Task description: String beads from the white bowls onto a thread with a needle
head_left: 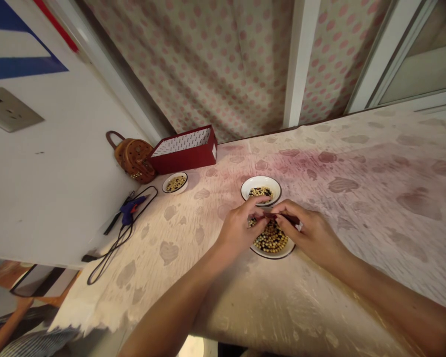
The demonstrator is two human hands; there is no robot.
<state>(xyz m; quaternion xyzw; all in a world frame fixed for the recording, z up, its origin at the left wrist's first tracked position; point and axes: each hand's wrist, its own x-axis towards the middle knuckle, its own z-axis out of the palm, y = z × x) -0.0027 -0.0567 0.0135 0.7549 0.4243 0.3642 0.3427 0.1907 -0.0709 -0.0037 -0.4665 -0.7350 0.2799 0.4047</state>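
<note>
Over a white dark-rimmed bowl of gold and black beads, both my hands meet at the fingertips. My left hand is curled, with thumb and index finger drawn toward each other near a small dark thing. My right hand pinches at that same spot, closed on something small and dark reddish that I cannot make out. Just behind them stands a second white bowl, also with gold and black beads in it. My fingers hide part of both bowls.
At the back left are a third bead bowl, an open red box and a small brown backpack. A blue glue gun with a black cord lies by the wall. Another person's arm shows at the lower left.
</note>
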